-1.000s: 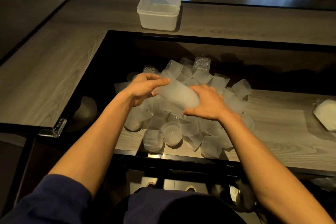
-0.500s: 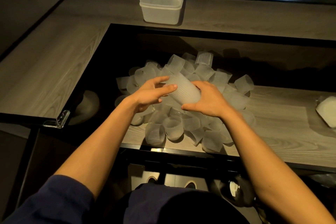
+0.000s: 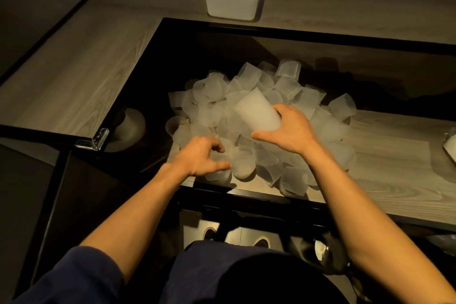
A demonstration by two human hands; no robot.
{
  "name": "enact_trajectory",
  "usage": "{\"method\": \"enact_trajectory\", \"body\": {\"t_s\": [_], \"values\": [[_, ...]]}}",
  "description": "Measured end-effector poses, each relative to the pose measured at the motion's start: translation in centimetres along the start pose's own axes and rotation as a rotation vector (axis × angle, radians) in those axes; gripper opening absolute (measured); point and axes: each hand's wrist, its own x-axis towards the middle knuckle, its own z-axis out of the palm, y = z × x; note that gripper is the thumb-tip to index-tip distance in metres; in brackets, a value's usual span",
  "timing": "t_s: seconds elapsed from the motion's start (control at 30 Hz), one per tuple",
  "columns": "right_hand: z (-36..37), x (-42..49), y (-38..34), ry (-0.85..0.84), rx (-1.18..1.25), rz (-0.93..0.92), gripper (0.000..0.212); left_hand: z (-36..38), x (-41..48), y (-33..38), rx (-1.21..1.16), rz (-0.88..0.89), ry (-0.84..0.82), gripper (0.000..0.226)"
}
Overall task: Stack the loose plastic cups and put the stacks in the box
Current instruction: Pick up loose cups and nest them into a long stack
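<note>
Above the pile of loose frosted cups [image 3: 308,100], right hand [image 3: 291,131] gripped a tilted stack of frosted ribbed plastic cups [image 3: 256,113]; left hand [image 3: 197,158] fingers curled, grasp unclear.

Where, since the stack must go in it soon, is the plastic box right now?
In the head view, the plastic box stands at top centre on the far counter, beyond the cup pile.

The cup pile [image 3: 259,126] crowds the recess; wood [image 3: 385,168] lies bare rightward.
</note>
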Motion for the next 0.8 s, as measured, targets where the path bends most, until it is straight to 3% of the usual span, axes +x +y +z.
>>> {"method": "enact_trajectory", "body": {"t_s": [0.07, 0.17, 0.43, 0.63, 0.8], "values": [[0.1, -0.1, -0.2, -0.014, 0.002, -0.006, 0.082, 0.9, -0.6, -0.3, 0.143, 0.010, -0.076, 0.073], [0.1, -0.2, -0.5, -0.035, 0.005, -0.008, 0.082, 1.8, -1.2, -1.0, 0.173, -0.016, -0.155, 0.090], [-0.3, -0.4, -0.8, -0.069, 0.002, -0.023, 0.081, 2.7, -1.4, -1.8, 0.147, -0.032, -0.085, 0.069], [-0.4, -0.2, -0.5, -0.097, 0.007, -0.025, 0.083, 0.5, -0.4, -1.4, 0.071, -0.006, -0.029, 0.073], [-1.1, 0.1, -0.4, -0.136, 0.053, -0.053, 0.076, -2.9, 0.5, -1.0, -0.170, -0.041, 0.132, 0.063]]}}
